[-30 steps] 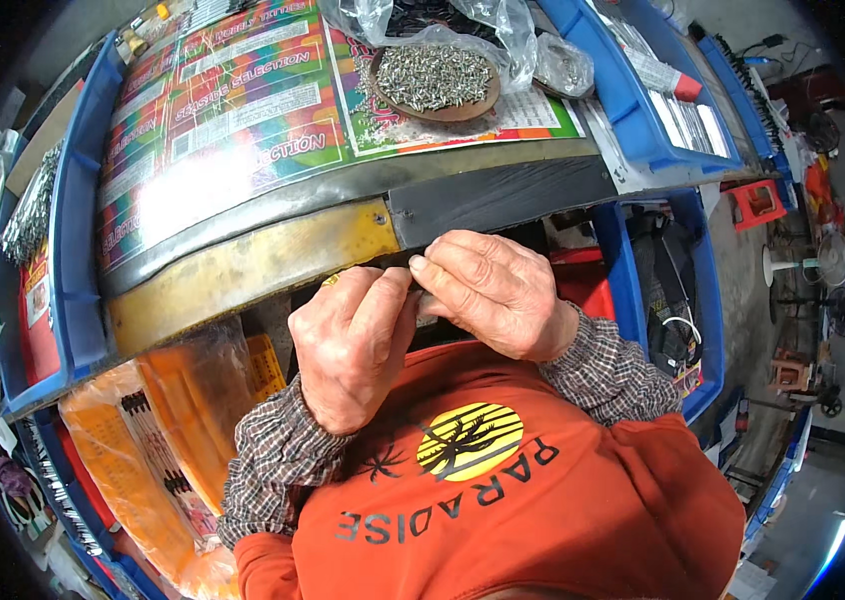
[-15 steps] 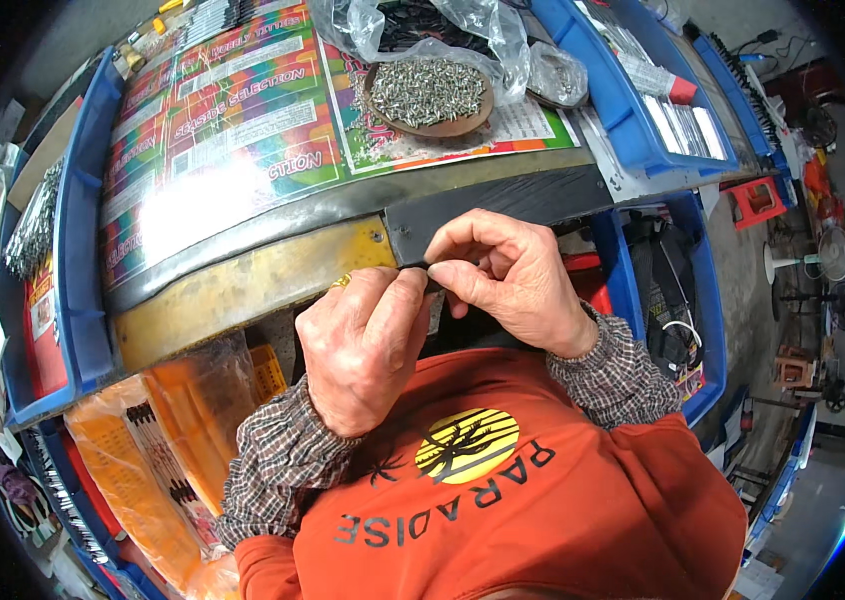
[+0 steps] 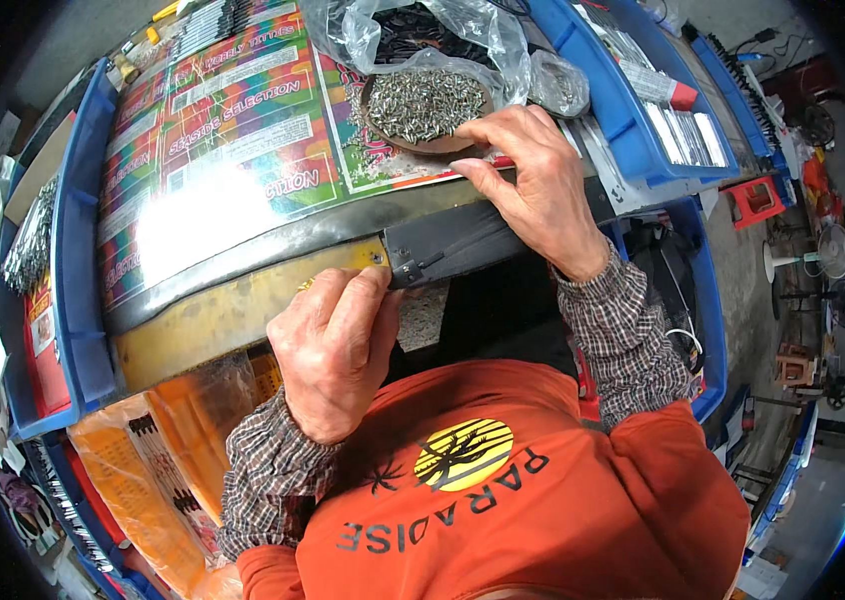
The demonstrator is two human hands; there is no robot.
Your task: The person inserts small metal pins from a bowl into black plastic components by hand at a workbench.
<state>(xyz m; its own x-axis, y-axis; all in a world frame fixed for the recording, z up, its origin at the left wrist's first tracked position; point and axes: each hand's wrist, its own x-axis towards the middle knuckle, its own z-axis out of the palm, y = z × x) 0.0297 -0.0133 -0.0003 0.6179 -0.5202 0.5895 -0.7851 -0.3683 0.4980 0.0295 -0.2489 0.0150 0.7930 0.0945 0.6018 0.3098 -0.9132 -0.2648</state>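
View from the head camera, looking down over the person's orange sweatshirt [image 3: 503, 510] and checked cuffs. The left hand [image 3: 333, 350] is curled at the front edge of the counter [image 3: 243, 285], its fingertips [image 3: 375, 285] drawn together and pressed against the near end of a flat black strip [image 3: 453, 245] just below a small screw head in the counter's yellowed edge; whether anything small is pinched between those fingertips cannot be told. The black strip lies along the counter's front edge, running from the left hand toward the right and passing beneath the right wrist. The right hand [image 3: 533, 185] is stretched forward over the counter, palm down, fingers loosely bent and slightly parted, with its fingertips at the near rim of a shallow brown dish [image 3: 433, 140] heaped with small silver screws [image 3: 423, 100]; whether a screw is caught between thumb and forefinger cannot be told. The dish sits on a brightly coloured printed sheet [image 3: 233, 130] covering the counter top, just in front of a clear plastic bag [image 3: 423, 30] containing dark parts. Blue bins [image 3: 643, 130] flank the counter on both sides, and orange plastic-wrapped packs [image 3: 163, 450] lie below the left forearm.
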